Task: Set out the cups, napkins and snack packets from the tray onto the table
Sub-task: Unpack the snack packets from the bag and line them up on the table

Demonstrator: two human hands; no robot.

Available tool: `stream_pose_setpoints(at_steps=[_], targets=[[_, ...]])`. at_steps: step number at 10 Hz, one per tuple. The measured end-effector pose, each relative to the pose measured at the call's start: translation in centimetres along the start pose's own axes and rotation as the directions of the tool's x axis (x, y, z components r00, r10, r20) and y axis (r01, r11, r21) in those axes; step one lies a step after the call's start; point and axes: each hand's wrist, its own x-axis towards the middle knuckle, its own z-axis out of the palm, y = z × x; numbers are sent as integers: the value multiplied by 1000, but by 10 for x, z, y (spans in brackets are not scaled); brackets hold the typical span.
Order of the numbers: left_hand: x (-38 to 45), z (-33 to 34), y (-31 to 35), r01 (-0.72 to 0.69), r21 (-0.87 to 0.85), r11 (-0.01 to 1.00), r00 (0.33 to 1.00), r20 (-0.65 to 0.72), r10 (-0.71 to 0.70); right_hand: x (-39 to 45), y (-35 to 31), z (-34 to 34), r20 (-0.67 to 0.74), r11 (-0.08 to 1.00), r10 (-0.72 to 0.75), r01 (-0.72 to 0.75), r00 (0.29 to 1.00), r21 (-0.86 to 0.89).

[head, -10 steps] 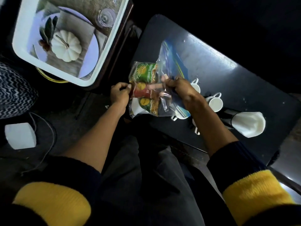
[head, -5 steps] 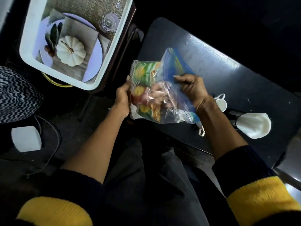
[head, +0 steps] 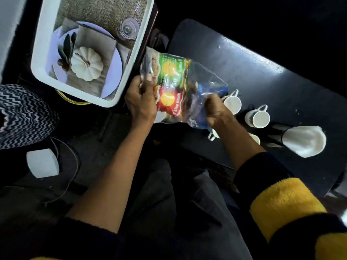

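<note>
A clear plastic bag [head: 202,87] with blue print holds green and red snack packets [head: 171,85]. My left hand [head: 140,100] grips the bag's left edge together with the packets. My right hand [head: 216,109] clutches the bag's lower right corner. Both hold it in the air over the left end of the dark table [head: 253,76]. Several white cups [head: 258,118] stand on the table just right of my right hand, one partly hidden under my wrist. A black holder with white napkins [head: 304,140] stands further right.
A white-rimmed tray [head: 39,59] printed with a plate, a pumpkin and a glass sits to the upper left. A zigzag-patterned cushion [head: 24,115], a white block [head: 42,163] and a cable lie on the floor at left. My dark trousers fill the lower middle.
The bag has been lifted and turned; my left hand moved up onto the packets' left side, and my right hand dropped from the bag's top to its lower right corner.
</note>
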Motion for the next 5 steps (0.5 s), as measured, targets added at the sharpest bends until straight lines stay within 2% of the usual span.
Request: stream_pose_setpoints(at_steps=[1,2,3,4,5], targets=[[-9,7,14,-32,134,991,997,70,23,9,8,0,3,992,-30,30,1000,124],[-12,11,30,-121,263,957,993,44,113,14,7,-6,-87,998,-67,65,994,-23],[-15,9,48,-238,334,912,971,59,232,16,4,-10,-93,994,-101,96,991,-53],[-20,11,58,-277,277,920,958,151,243,21,4,-5,-166,996,-78,82,983,19],[-18,18,62,-47,-78,996,993,105,55,27,4,-3,-251,998,-48,54,967,17]])
